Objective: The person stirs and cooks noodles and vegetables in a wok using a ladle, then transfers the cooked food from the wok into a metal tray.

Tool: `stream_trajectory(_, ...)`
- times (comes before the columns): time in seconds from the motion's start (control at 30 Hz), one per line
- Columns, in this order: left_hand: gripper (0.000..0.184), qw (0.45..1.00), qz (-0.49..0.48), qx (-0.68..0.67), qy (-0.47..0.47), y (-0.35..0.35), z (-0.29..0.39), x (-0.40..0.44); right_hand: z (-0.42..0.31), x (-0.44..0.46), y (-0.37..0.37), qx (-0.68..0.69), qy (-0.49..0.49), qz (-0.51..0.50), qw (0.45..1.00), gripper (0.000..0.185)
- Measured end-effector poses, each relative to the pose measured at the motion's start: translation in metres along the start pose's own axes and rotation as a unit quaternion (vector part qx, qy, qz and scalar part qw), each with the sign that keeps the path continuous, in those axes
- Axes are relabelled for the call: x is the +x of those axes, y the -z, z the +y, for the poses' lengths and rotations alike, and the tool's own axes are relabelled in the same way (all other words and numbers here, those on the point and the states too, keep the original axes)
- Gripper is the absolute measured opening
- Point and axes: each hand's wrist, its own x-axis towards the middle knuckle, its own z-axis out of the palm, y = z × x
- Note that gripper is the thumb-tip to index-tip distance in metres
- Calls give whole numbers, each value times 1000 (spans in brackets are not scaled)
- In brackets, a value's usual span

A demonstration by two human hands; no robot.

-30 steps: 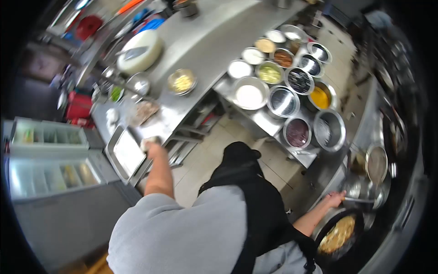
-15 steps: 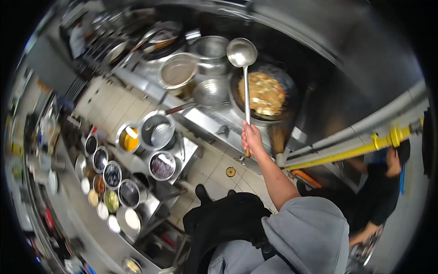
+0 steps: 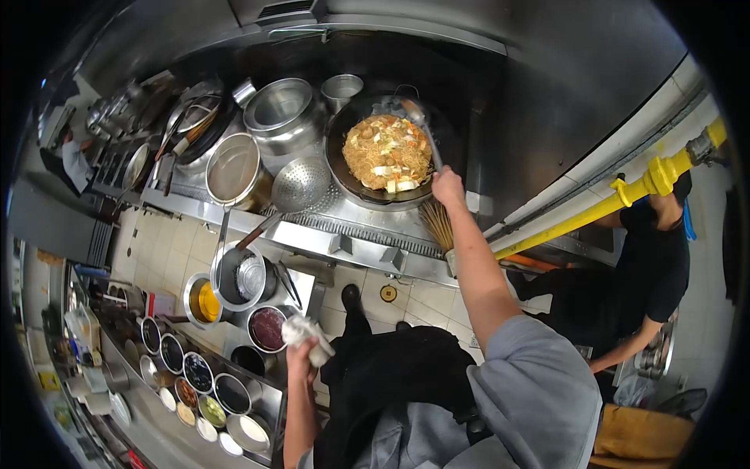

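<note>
Here, left hand [image 3: 301,361] holds crumpled cloth [image 3: 303,333]; right hand [image 3: 448,187], metal ladle [image 3: 432,142].

The pipe [image 3: 660,177] is bright yellow, the sleeve [image 3: 539,383] grey, the cloth [image 3: 301,331] whitish.

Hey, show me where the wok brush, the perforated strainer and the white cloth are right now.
Wok brush [image 3: 438,222]: head view, on its bristles.
Perforated strainer [image 3: 301,184]: head view, on its round bowl.
White cloth [image 3: 298,330]: head view, on its bunched upper part, above the left hand [image 3: 301,359].
</note>
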Motion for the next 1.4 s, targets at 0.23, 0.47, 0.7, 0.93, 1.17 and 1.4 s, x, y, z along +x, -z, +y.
stream_trajectory(0.23, 40, 963, -187, 167, 97, -97, 29, 141, -72, -7, -19, 29, 87, -110, 990, 26)
stream_trajectory(0.47, 37, 930, -266, 112, 226, -159, 15, 235, -76, -70, 72, -175, 95, -109, 974, 39)
stream_trajectory(0.7, 28, 926, -237, 1, 292, -229, 29, 266, -106, -152, 149, -254, 28, -12, 967, 38)
stream_trajectory(0.93, 32, 898, -180, 42, 399, -279, 31, 318, -108, -180, 209, -280, 45, -47, 958, 33)
stream_trajectory(1.17, 29, 869, -195, 151, 428, -279, 35, 340, -107, -164, 192, -282, 57, -146, 946, 31)
stream_trajectory(1.4, 32, 862, -299, 156, 377, -193, 56, 357, -73, -174, 174, -231, 77, -94, 965, 30)
